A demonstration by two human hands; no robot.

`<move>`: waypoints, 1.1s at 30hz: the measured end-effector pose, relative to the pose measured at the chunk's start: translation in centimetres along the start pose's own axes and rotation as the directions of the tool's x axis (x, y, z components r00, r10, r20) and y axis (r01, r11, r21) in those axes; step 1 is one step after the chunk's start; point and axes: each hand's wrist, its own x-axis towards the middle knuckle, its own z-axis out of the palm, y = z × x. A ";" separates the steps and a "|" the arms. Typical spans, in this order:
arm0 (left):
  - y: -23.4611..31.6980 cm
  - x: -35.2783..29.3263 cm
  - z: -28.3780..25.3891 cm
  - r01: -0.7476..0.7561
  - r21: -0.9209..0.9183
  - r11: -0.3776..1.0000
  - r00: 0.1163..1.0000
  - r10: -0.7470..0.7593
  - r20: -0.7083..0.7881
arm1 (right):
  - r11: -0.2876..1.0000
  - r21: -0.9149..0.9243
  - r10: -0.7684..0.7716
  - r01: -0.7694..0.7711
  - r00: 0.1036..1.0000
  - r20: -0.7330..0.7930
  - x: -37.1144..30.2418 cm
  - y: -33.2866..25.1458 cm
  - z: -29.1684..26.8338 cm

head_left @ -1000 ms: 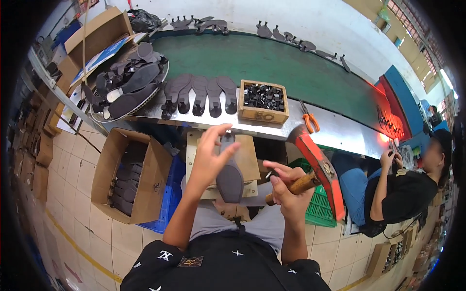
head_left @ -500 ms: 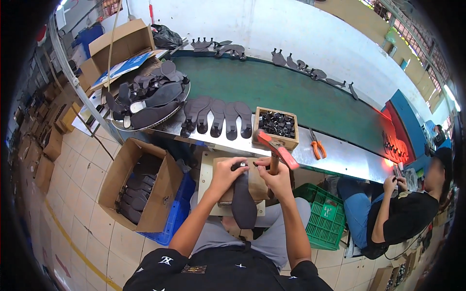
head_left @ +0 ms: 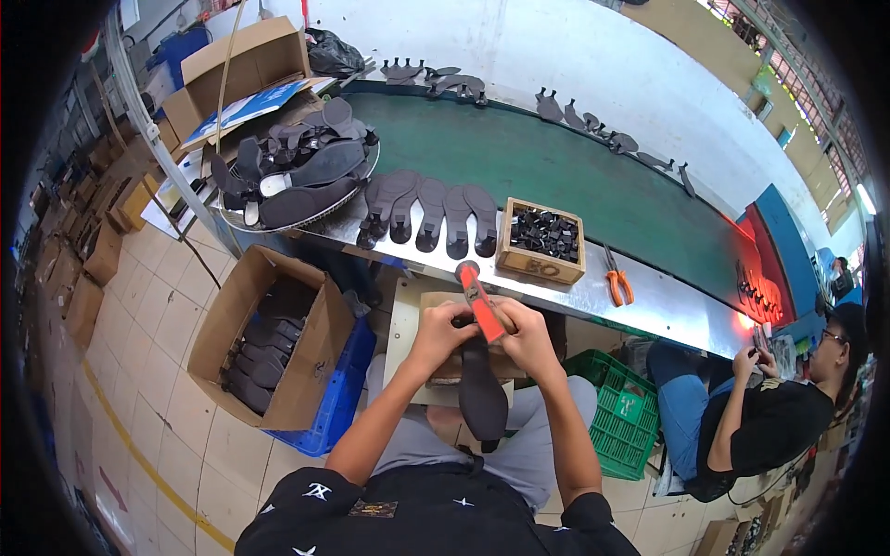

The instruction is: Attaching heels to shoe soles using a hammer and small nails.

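Note:
A dark shoe sole [head_left: 484, 394] lies in front of me, its wide toe end toward my lap. My left hand [head_left: 439, 335] is closed on its heel end, thumb and fingers curled round it. My right hand [head_left: 524, 339] is closed on a hammer with a red head [head_left: 480, 304]. The head slants over the heel and hides it, along with the right fingertips and anything pinched there. Beneath is a pale work block [head_left: 405, 320], mostly covered. Beyond my hands, a wooden box [head_left: 540, 265] holds many small black pieces [head_left: 545, 233].
Several soles [head_left: 430, 215] line the metal bench edge, left of orange-handled pliers [head_left: 617, 283]. A heaped basket [head_left: 320, 220] stands at left. A carton of soles [head_left: 324, 357] sits below; a green crate [head_left: 623, 417] is at right, near a seated person [head_left: 774, 408]. A green belt [head_left: 556, 157] runs behind.
The hammer has swung left and its head now covers the heel. My right hand has come closer to my left, and the view has shifted slightly.

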 end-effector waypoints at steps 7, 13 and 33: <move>0.2 0.0 -0.5 -0.004 0.001 1.000 0.999 0.004 0.033 | 0.999 -0.037 -0.037 0.036 0.999 -0.013 -0.4 -0.2 0.0; 0.9 0.4 -1.4 0.048 -0.043 0.998 0.994 -0.043 0.098 | 0.951 -0.273 0.169 -0.146 0.984 0.060 -0.3 -2.0 -0.7; 0.6 0.5 -1.6 0.230 -0.217 0.949 0.956 -0.179 0.230 | 0.949 0.110 0.298 -0.295 0.954 -0.016 -5.1 -9.6 -1.7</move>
